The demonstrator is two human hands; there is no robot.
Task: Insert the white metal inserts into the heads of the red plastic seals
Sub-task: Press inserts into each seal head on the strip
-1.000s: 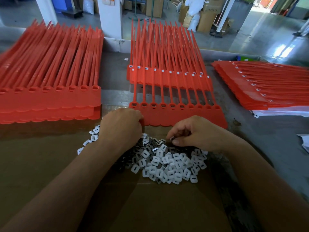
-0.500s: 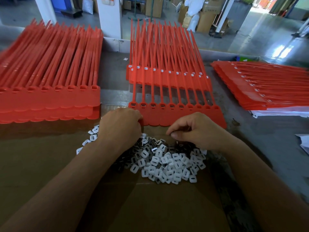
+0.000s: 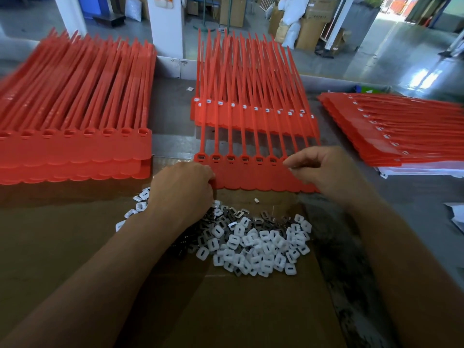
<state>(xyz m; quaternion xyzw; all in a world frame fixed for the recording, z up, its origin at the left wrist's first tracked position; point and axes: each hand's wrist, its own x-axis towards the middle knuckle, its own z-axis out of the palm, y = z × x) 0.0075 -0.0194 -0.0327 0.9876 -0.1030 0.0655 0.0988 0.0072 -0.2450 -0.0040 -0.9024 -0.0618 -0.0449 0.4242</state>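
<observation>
Red seals [image 3: 251, 177] beside white inserts [image 3: 253, 249].

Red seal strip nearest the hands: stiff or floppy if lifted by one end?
Probably floppy: the red seal strip is thin, with long slender tails. Likely light too. The left hand grips its corner, perhaps because it slides.

Two bare arms in shot, uncovered from the near edge right out to the fingertips. The left forearm [image 3: 100, 272] looks broad and smooth and tapers to a narrower wrist. On the left hand [image 3: 183, 187] it's the rounded back we see. Over on the right, the right forearm [image 3: 401, 259] bulks large close to the lens. The right hand [image 3: 326, 169] shows a ridge of knuckles, its outline a little soft with blur.
</observation>
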